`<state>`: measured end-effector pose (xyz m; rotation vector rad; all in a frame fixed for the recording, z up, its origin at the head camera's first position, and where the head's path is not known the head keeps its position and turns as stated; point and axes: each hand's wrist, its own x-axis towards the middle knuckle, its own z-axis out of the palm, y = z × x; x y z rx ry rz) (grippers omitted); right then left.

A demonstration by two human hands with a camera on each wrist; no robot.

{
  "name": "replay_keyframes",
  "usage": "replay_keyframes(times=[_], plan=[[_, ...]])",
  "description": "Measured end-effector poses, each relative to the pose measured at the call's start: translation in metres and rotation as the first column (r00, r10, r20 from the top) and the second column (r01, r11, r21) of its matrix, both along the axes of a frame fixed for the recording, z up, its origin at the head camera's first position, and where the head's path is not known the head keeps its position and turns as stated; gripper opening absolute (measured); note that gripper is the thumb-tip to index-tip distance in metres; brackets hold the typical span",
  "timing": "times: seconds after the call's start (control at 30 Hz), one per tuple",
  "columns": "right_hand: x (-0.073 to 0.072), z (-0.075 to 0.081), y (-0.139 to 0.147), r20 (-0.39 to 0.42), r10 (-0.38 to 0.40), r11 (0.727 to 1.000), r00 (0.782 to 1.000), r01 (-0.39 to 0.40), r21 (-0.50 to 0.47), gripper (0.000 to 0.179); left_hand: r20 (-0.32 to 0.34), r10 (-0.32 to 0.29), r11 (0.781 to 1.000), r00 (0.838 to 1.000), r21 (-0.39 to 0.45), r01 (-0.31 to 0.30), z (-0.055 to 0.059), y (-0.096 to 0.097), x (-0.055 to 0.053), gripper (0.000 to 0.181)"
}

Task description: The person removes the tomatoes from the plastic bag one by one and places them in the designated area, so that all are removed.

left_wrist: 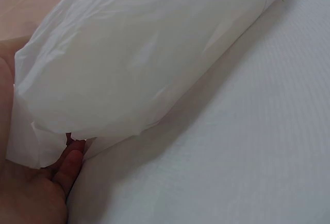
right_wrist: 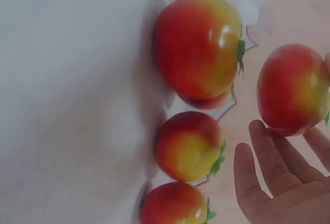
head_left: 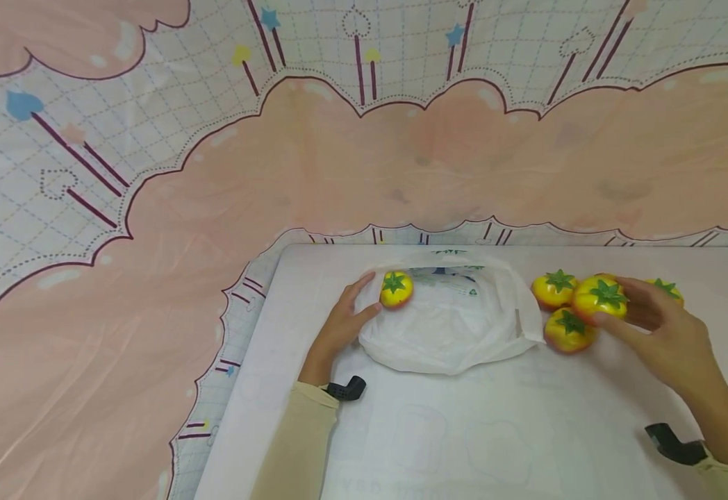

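My right hand (head_left: 676,333) holds a red-and-yellow tomato (head_left: 599,298) with green leaves on top, raised above the table. Several similar tomatoes (head_left: 569,331) stand close under and around it; in the right wrist view they line up beside the lifted tomato (right_wrist: 291,90). A white plastic bag (head_left: 439,340) lies flattened at the middle, its mouth toward the back. At the bag's left edge, my left hand (head_left: 339,323) grips the plastic, fingers partly hidden by it in the left wrist view. Another tomato (head_left: 396,289) sits at the bag's left side, near the left thumb.
The white table (head_left: 426,444) reaches back to a patterned cloth (head_left: 464,160) with pink cloud shapes, which hangs behind and to the left. Black wrist cameras (head_left: 347,389) are strapped at both wrists. The group of tomatoes borders the bag's right edge.
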<state>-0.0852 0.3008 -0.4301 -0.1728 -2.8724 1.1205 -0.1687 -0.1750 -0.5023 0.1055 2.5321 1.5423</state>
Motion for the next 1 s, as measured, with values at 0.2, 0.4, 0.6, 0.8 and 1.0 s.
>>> replay_keyframes(times=[0.2, 0.4, 0.6, 0.8, 1.0], plan=[[0.003, -0.005, 0.006, 0.005, -0.02, 1.0, 1.0, 0.02, -0.005, 0.082, 0.001, 0.001, 1.0, 1.0, 0.0, -0.001, 0.0, 0.001, -0.001, 0.064], [0.005, -0.01, 0.012, 0.008, -0.044, 0.999, 0.999, 0.044, 0.005, 0.081, 0.003, 0.005, 1.0, 1.0, -0.009, -0.005, -0.001, 0.001, -0.001, 0.064], [0.007, -0.015, 0.019, 0.017, -0.058, 0.998, 0.998, 0.057, 0.011, 0.079, 0.012, 0.011, 1.0, 1.0, -0.013, -0.011, 0.0, 0.002, -0.002, 0.064], [0.011, -0.019, 0.021, 0.026, -0.076, 0.997, 0.997, 0.075, 0.019, 0.079, 0.016, 0.012, 1.0, 1.0, -0.011, -0.011, 0.002, 0.003, -0.001, 0.064], [0.013, -0.022, 0.023, 0.053, -0.094, 0.995, 0.994, 0.092, 0.034, 0.081, 0.013, 0.008, 1.0, 1.0, -0.006, -0.007, 0.002, 0.002, -0.001, 0.064]])
